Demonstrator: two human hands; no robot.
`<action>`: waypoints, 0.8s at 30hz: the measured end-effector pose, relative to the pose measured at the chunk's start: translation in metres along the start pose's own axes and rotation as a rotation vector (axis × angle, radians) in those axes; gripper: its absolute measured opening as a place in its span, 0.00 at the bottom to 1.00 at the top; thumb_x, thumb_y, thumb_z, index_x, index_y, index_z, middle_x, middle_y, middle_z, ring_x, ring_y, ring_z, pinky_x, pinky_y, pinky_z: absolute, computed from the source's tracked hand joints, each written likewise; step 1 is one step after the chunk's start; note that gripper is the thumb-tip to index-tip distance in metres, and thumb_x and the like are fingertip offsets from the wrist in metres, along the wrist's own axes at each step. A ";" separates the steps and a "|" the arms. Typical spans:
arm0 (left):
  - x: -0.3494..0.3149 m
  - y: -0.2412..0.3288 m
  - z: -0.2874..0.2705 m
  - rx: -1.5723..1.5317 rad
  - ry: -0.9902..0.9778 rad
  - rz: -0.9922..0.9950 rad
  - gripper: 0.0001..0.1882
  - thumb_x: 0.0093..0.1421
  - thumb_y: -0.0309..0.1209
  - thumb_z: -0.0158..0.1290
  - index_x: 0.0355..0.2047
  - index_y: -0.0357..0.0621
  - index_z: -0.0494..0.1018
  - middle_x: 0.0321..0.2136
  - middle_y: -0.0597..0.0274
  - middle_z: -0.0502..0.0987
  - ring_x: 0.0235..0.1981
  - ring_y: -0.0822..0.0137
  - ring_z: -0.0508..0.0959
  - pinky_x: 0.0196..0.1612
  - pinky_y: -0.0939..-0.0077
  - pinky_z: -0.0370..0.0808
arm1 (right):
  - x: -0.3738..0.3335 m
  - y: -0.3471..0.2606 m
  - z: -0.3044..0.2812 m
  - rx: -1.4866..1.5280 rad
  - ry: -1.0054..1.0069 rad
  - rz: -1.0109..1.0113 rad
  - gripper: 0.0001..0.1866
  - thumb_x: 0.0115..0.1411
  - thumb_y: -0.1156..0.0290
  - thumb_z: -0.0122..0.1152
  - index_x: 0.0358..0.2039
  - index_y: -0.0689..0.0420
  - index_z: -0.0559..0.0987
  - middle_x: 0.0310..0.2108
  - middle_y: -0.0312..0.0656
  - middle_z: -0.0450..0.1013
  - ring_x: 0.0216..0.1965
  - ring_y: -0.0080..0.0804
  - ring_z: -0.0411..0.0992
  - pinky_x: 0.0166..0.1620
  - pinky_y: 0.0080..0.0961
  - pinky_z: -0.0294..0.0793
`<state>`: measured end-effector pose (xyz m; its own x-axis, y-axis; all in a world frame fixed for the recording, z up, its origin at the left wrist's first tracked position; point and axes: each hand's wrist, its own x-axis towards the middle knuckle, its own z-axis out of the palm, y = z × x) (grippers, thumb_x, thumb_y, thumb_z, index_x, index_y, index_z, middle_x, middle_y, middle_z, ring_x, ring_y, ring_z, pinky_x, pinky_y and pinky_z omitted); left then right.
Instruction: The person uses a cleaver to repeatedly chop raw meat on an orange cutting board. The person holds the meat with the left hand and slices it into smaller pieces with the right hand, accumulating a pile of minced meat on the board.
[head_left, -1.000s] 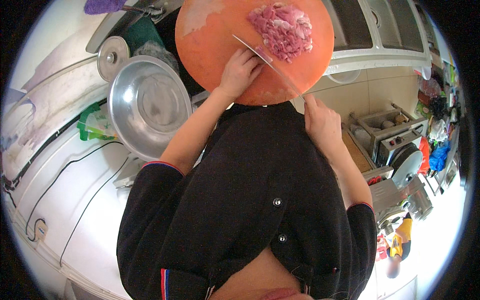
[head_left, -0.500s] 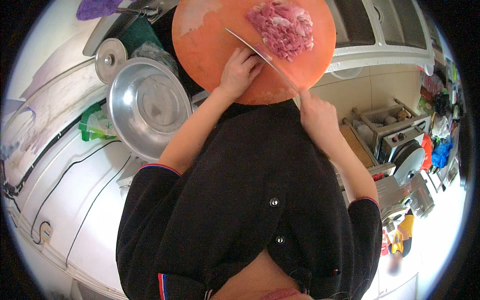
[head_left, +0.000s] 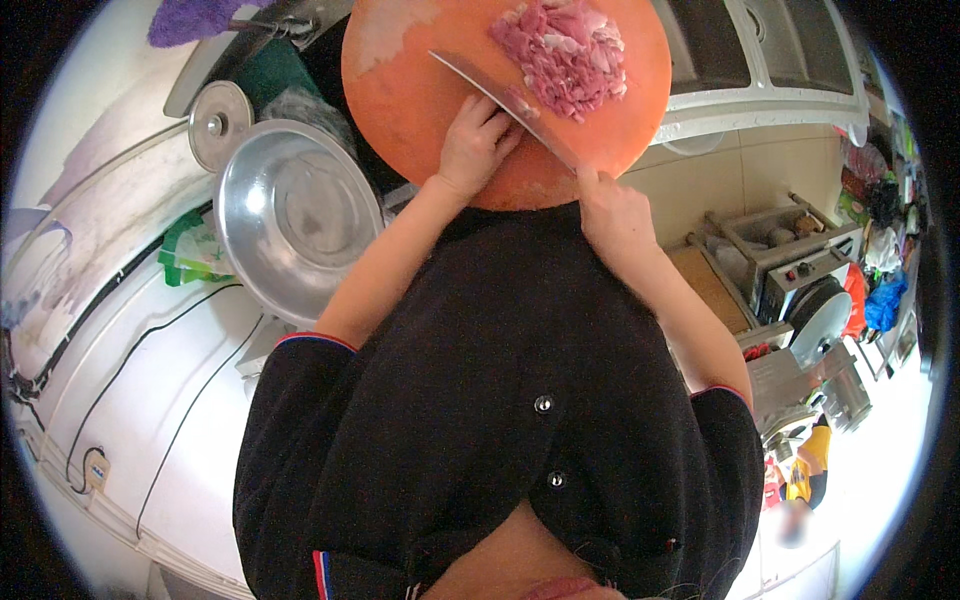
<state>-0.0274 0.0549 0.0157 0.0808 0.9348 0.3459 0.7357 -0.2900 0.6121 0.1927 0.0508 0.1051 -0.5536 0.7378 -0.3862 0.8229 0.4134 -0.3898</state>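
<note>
A round orange cutting board (head_left: 400,110) lies in front of me, with a heap of sliced raw pink meat (head_left: 575,65) on its far right part. My right hand (head_left: 618,215) is closed round the handle of a kitchen knife (head_left: 545,140). The blade slants up and left across the board, its tip beyond my left fingers. My left hand (head_left: 478,148) is curled against the near side of the blade and presses on a piece of meat that the fingers mostly hide. Bits of pink meat show along the far side of the blade.
Left of the board stands a big metal basin (head_left: 300,210), with a round metal lid (head_left: 220,125) behind it. A metal sink (head_left: 700,50) adjoins the board's right. Lower right are a wooden rack (head_left: 780,235) and pans. A person (head_left: 800,490) stands far off at right.
My right hand and the knife handle have moved left and slightly up. The blade has shifted left with them and shows more of its flat side. My left hand stays nearly in place.
</note>
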 end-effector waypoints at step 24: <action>-0.005 0.001 0.001 -0.017 0.027 0.060 0.11 0.48 0.25 0.61 0.35 0.44 0.78 0.36 0.58 0.76 0.39 0.56 0.75 0.43 0.66 0.73 | -0.008 0.019 -0.025 0.150 0.126 0.028 0.06 0.60 0.72 0.49 0.37 0.57 0.65 0.21 0.53 0.72 0.26 0.56 0.73 0.26 0.50 0.70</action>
<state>-0.0260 0.0499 0.0136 0.1058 0.9097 0.4016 0.7184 -0.3492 0.6016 0.2165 0.0660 0.1219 -0.5029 0.8128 -0.2941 0.8039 0.3147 -0.5047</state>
